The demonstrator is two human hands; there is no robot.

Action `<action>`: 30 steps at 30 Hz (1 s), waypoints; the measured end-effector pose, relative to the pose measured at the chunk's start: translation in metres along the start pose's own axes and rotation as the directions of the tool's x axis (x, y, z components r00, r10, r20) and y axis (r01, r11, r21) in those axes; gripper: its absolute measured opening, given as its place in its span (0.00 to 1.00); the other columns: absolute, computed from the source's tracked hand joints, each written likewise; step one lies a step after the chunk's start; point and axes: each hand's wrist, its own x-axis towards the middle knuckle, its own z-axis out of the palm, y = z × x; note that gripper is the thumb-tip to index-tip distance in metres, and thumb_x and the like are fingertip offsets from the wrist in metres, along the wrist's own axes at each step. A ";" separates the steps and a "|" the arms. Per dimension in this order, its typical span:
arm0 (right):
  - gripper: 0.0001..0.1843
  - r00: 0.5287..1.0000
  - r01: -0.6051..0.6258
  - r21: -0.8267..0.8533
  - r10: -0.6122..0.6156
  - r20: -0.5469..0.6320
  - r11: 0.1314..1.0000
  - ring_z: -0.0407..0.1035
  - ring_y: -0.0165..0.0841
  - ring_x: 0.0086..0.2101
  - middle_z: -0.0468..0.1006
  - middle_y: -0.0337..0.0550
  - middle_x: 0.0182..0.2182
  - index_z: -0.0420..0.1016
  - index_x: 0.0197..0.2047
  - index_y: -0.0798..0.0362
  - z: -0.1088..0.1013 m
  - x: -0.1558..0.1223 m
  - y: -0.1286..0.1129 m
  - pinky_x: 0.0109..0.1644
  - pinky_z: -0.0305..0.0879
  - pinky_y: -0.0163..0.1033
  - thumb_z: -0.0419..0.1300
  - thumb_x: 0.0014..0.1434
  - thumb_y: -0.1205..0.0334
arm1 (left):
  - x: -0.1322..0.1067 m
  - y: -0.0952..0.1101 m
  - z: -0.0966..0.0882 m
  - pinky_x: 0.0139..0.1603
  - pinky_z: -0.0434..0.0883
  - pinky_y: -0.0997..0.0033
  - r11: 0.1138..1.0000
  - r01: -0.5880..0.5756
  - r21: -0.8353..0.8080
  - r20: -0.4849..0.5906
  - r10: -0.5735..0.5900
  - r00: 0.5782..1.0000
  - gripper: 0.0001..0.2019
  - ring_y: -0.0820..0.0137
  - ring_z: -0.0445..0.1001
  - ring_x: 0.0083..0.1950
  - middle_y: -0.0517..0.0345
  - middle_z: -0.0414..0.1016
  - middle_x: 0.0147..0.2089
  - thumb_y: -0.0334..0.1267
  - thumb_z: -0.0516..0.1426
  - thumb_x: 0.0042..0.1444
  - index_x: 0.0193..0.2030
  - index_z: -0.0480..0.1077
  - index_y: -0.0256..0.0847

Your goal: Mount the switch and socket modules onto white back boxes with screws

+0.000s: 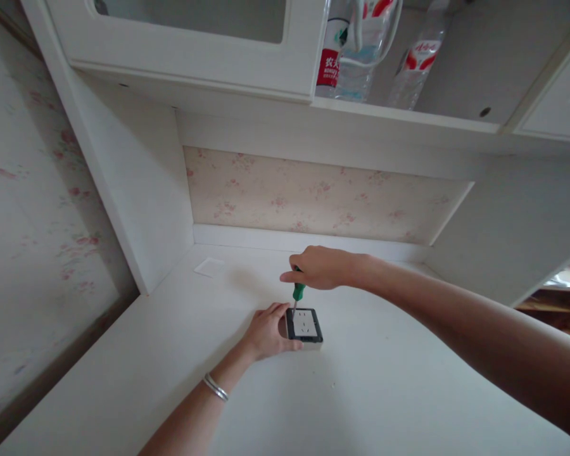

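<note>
A wall socket (304, 324) with a white face and a dark frame sits on a pale box on the white tabletop. Around its left side my left hand (269, 332) is closed, with the thumb at the near edge and the fingers at the far left corner. My right hand (320, 267) grips a screwdriver (298, 291) by its green handle from above. The shaft points down, and its tip meets the left part of the dark frame. Whether a screw sits under the tip is too small to tell.
A white square cover frame (209, 266) lies at the back left of the tabletop (389, 380). Small bits (332, 385) lie in front of the socket. Overhead, a cabinet (194, 63) holds plastic bottles (420, 57) on an open shelf. Side panels (118, 164) stand left and right.
</note>
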 end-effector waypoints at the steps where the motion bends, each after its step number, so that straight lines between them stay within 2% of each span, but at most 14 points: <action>1: 0.26 1.000 0.014 -0.007 -0.014 0.013 1.000 0.71 0.42 0.35 0.78 0.54 0.33 0.74 0.40 0.56 0.000 0.001 0.000 0.34 0.60 0.40 0.44 0.62 0.45 | 0.000 0.000 0.000 0.59 0.60 0.61 1.000 0.000 0.005 0.002 0.000 1.000 0.46 0.56 0.65 0.58 0.52 0.65 0.59 0.60 0.64 0.35 0.62 0.58 0.44; 4: 0.14 0.986 0.165 0.036 -0.166 0.030 0.986 0.70 0.38 0.38 0.77 0.50 0.38 0.72 0.44 0.54 0.001 0.001 0.004 0.37 0.61 0.38 0.53 0.58 0.59 | 0.000 -0.001 0.000 0.59 0.60 0.61 1.000 0.000 0.011 0.009 0.000 1.000 0.46 0.56 0.64 0.58 0.52 0.65 0.59 0.60 0.63 0.35 0.62 0.59 0.45; 6: 0.15 0.972 0.229 0.056 -0.231 0.042 0.972 0.69 0.37 0.40 0.75 0.49 0.43 0.72 0.45 0.53 0.002 0.000 0.006 0.38 0.61 0.36 0.56 0.54 0.64 | 0.000 0.000 -0.001 0.59 0.60 0.61 1.000 -0.009 0.008 0.016 0.009 1.000 0.45 0.56 0.64 0.58 0.53 0.65 0.58 0.60 0.64 0.35 0.61 0.60 0.46; 9: 0.18 0.987 0.154 0.032 -0.155 0.032 0.987 0.70 0.39 0.39 0.73 0.53 0.45 0.72 0.47 0.54 0.004 -0.001 0.007 0.38 0.62 0.39 0.56 0.56 0.55 | 0.000 0.001 -0.002 0.59 0.60 0.62 1.000 -0.020 0.003 0.014 0.020 1.000 0.43 0.57 0.65 0.58 0.53 0.66 0.58 0.59 0.64 0.36 0.60 0.60 0.46; 11: 0.23 0.999 0.054 -0.014 -0.054 -0.001 0.998 0.71 0.42 0.39 0.74 0.56 0.43 0.71 0.48 0.56 0.006 0.000 0.005 0.38 0.62 0.42 0.50 0.60 0.49 | 0.000 0.001 -0.002 0.58 0.61 0.62 1.000 -0.023 0.001 0.005 0.023 1.000 0.42 0.58 0.66 0.57 0.54 0.66 0.57 0.58 0.64 0.36 0.59 0.61 0.46; 13: 0.22 1.000 0.001 -0.077 -0.001 -0.001 0.997 0.71 0.44 0.38 0.75 0.58 0.39 0.72 0.46 0.58 0.007 0.000 0.004 0.37 0.62 0.43 0.45 0.63 0.52 | 0.001 0.002 -0.002 0.57 0.61 0.61 1.000 -0.015 0.002 0.002 0.015 1.000 0.43 0.58 0.66 0.57 0.54 0.66 0.57 0.58 0.64 0.35 0.59 0.61 0.47; 14: 0.19 1.000 0.013 -0.094 -0.012 0.012 0.996 0.71 0.44 0.39 0.76 0.57 0.38 0.73 0.45 0.57 0.007 0.001 0.004 0.38 0.62 0.43 0.46 0.63 0.56 | 0.001 0.002 -0.002 0.57 0.61 0.61 1.000 -0.008 0.002 0.006 0.008 1.000 0.43 0.57 0.66 0.57 0.54 0.66 0.57 0.58 0.65 0.35 0.59 0.61 0.47; 17: 0.15 0.990 0.136 -0.047 -0.134 0.034 0.990 0.70 0.41 0.41 0.75 0.52 0.42 0.73 0.46 0.53 0.004 0.000 0.004 0.40 0.61 0.40 0.54 0.56 0.62 | 0.000 0.001 -0.002 0.58 0.61 0.61 1.000 0.006 0.000 0.019 -0.006 1.000 0.44 0.56 0.66 0.57 0.54 0.66 0.57 0.58 0.65 0.34 0.59 0.60 0.47; 20: 0.22 0.987 0.161 0.016 -0.161 -0.010 0.987 0.70 0.41 0.41 0.74 0.51 0.45 0.72 0.48 0.52 0.001 -0.001 0.003 0.40 0.62 0.39 0.60 0.52 0.51 | 0.000 0.000 -0.002 0.58 0.61 0.61 1.000 0.002 0.003 0.019 -0.002 1.000 0.45 0.56 0.66 0.57 0.54 0.66 0.58 0.58 0.65 0.33 0.60 0.60 0.46; 22: 0.27 0.997 0.075 0.026 -0.074 -0.032 0.997 0.70 0.42 0.39 0.75 0.53 0.41 0.73 0.46 0.54 0.001 0.000 0.000 0.38 0.62 0.40 0.53 0.55 0.41 | 0.000 -0.001 -0.001 0.59 0.61 0.61 1.000 -0.004 0.009 0.015 0.004 1.000 0.46 0.56 0.65 0.57 0.53 0.65 0.58 0.59 0.65 0.33 0.61 0.59 0.46; 24: 0.31 1.000 -0.019 0.014 0.020 -0.024 1.000 0.71 0.43 0.36 0.77 0.56 0.37 0.73 0.44 0.56 0.002 0.002 -0.002 0.35 0.61 0.41 0.44 0.59 0.38 | 0.001 -0.002 0.001 0.59 0.61 0.60 1.000 -0.011 0.015 0.012 0.011 1.000 0.47 0.55 0.65 0.58 0.53 0.65 0.59 0.60 0.64 0.33 0.61 0.58 0.45; 26: 0.28 0.999 -0.039 -0.011 0.039 -0.006 0.999 0.71 0.43 0.35 0.77 0.57 0.35 0.73 0.44 0.57 0.002 0.004 -0.001 0.33 0.60 0.40 0.44 0.62 0.44 | 0.001 -0.003 0.001 0.59 0.60 0.60 1.000 -0.013 0.015 0.013 0.013 1.000 0.49 0.55 0.64 0.59 0.52 0.64 0.59 0.61 0.64 0.33 0.62 0.57 0.44; 28: 0.19 0.999 0.036 -0.011 -0.036 0.006 0.999 0.71 0.41 0.36 0.77 0.55 0.37 0.72 0.45 0.56 0.002 0.005 0.002 0.34 0.60 0.39 0.49 0.60 0.52 | 0.001 -0.004 0.001 0.59 0.60 0.60 1.000 -0.015 0.014 0.019 0.015 1.000 0.50 0.55 0.64 0.59 0.51 0.64 0.59 0.62 0.64 0.33 0.63 0.56 0.44; 30: 0.17 0.991 0.130 0.019 -0.130 0.018 0.991 0.70 0.39 0.38 0.77 0.52 0.40 0.70 0.48 0.54 0.002 0.006 0.004 0.35 0.60 0.38 0.55 0.56 0.57 | 0.001 -0.005 0.001 0.59 0.60 0.60 1.000 -0.018 0.013 0.020 0.018 1.000 0.50 0.55 0.63 0.59 0.51 0.64 0.59 0.63 0.63 0.33 0.63 0.57 0.44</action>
